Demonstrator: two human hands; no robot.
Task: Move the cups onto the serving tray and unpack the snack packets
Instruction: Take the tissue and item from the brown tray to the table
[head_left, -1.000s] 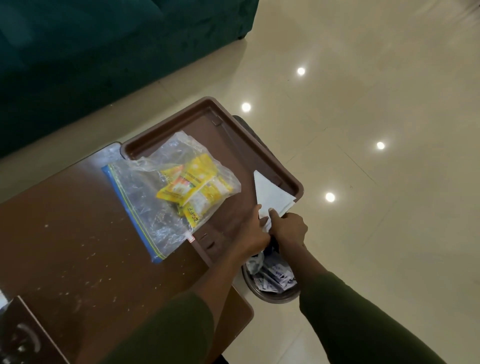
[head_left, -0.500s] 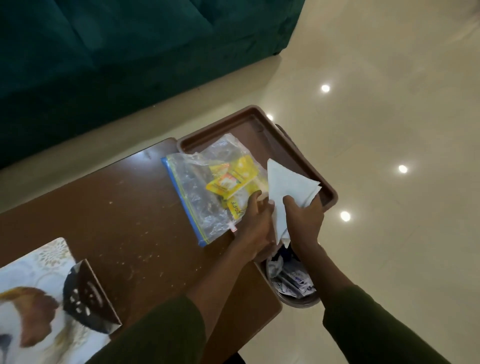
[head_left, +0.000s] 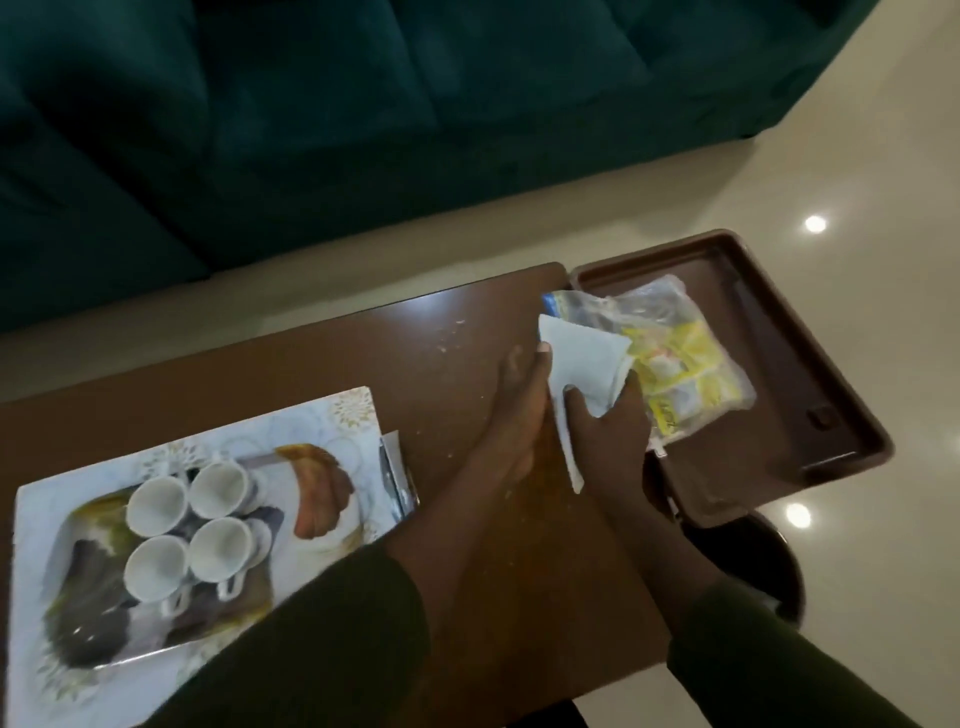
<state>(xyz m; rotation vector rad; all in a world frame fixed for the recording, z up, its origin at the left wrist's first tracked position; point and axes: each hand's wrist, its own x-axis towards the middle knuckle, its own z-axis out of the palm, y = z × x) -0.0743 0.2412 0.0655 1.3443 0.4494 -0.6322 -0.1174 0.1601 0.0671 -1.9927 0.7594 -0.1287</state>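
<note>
1. Head view: my right hand (head_left: 608, 431) has its fingers gripping a white paper (head_left: 584, 364) above the surface (head_left: 337, 374). My left hand (head_left: 519, 410) touches the paper's edge, but I cannot tell whether it grips.
2. The snack bag (head_left: 685, 364) lies in the brown tray (head_left: 789, 374). Four cups (head_left: 221, 553) sit in a printed box (head_left: 332, 426).

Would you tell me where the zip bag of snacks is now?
Head view, right of centre: the zip bag lies mostly in the brown tray, its zip end over the table edge, just beyond the right hand gripping a white tissue.

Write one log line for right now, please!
left hand, right hand: holding white tissue | cups: four in box | snack bag: mostly on tray
</note>
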